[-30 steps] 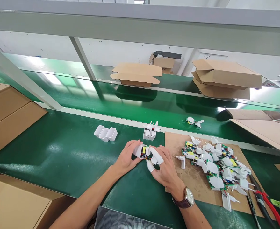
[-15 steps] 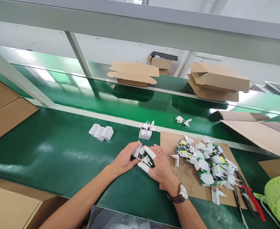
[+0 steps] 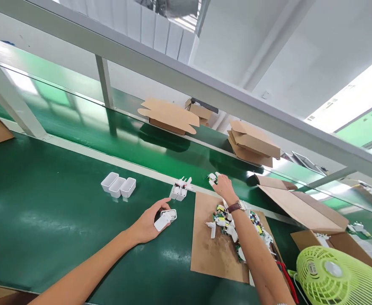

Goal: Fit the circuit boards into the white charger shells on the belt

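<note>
My left hand is closed around a white charger shell, held just above the green bench. My right hand, with a brown watch on its wrist, reaches far forward onto the conveyor belt and rests on a small board-and-plug part; its fingers curl over the part, and I cannot see whether they grip it. Below my right forearm lies a heap of circuit boards and white plug pieces on a cardboard sheet. Two filled white shells with plugs stand near the belt's edge.
Three empty white shells stand in a row at the left. Folded cardboard boxes lie beyond the belt. A green fan sits at the lower right, red-handled cutters beside the heap, and open cartons at the right.
My hands have parted: the right left the shell and stretched forward to the part on the belt. The left keeps the shell. The view has tilted upward and to the left.
</note>
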The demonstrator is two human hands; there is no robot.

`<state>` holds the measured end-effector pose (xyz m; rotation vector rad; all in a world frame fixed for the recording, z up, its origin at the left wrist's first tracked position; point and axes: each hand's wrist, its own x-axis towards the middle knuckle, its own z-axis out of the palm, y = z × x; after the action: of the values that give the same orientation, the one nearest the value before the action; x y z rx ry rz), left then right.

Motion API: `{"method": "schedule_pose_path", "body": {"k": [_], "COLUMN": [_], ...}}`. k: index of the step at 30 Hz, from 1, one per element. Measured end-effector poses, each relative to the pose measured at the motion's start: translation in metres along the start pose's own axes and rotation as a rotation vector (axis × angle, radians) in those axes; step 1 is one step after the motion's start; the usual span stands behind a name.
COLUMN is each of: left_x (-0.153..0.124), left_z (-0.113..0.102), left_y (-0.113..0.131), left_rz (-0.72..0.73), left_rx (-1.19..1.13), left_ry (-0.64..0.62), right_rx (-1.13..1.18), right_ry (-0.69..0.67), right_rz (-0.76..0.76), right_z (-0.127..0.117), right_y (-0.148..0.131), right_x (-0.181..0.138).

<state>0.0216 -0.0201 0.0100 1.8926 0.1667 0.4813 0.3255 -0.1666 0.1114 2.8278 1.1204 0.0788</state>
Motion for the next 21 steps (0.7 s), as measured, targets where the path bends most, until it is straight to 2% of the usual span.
{"method": "schedule_pose_path", "body": {"k": [4,7,10,15,18,21], "left_x": [0.000,-0.002,-0.003,-0.002,-0.002,-0.001], "left_z": [-0.012,-0.020,-0.022,-0.019,-0.019,-0.019], "left_y": [0.002,0.007,0.009,0.009,0.012,0.015], "left_rz": [-0.063,-0.098,-0.125,-0.133,-0.134,-0.115], "left_rx": [-0.020,-0.001,-0.026,-0.158,-0.199,-0.210], "left_ry": [0.007,0.065,0.096,0.103,0.105,0.110], "right_rx": [-0.086,-0.112,-0.106,-0.063,0.005,0.195], "right_ry": [-0.048,-0.054,-0.044,-0.023,0.137,0.266], "right_rz": [0.008,-0.044,-0.126,-0.264,-0.442,-0.528], "right_z": [0.006,0.004,-0.003,-0.001,0.009,0.018], "right_y": [-0.018,-0.025,-0.021,0.007,0.010,-0.016], "right_x": [0.022,0.016,-0.013,-0.090,-0.126,-0.143]}}
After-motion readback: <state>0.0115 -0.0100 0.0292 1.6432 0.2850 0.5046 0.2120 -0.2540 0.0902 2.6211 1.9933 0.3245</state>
